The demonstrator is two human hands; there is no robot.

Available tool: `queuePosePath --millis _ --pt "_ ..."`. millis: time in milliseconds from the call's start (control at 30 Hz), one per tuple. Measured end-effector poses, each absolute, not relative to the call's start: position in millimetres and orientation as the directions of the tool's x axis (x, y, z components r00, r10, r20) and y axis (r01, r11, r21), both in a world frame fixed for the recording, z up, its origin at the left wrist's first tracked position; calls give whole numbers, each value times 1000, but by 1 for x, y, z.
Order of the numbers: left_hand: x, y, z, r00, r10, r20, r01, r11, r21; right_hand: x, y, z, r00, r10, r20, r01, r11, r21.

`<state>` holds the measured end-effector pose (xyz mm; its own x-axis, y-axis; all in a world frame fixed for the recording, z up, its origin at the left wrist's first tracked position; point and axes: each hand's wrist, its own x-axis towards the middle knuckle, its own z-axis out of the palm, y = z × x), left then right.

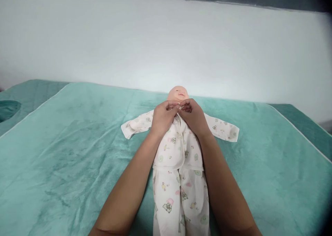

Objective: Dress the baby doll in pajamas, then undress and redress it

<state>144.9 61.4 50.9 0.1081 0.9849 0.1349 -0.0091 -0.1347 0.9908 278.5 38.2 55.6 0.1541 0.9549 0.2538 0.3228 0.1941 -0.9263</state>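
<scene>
A baby doll [177,93] lies on its back on a teal blanket [77,142], its head towards the wall. It wears a white printed top [178,146] and matching trousers [181,198], with both sleeves spread out sideways. My left hand [163,118] and my right hand [194,116] meet at the doll's neck. Both have their fingers curled and pinched on the collar of the top, just under the chin. My forearms run along either side of the doll's body.
The teal blanket covers a wide flat surface that ends at a white wall [166,46] behind the doll. A darker teal fold [9,109] lies at the far left. A white hem [298,129] borders the blanket on the right.
</scene>
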Motion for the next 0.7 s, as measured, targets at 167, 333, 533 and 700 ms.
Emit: queuePosePath --millis 167,333,533,700 --pt "145 62 52 105 986 128 -72 -121 990 281 41 50 144 952 268 265 224 -938" --pt "145 63 49 108 982 153 -125 -139 982 282 41 48 221 941 256 241 202 -949" --pt "145 62 51 125 975 182 -73 -174 982 281 38 53 243 942 231 312 150 -938" --pt "144 62 51 81 986 143 7 -144 990 281 40 50 236 930 281 322 198 -926"
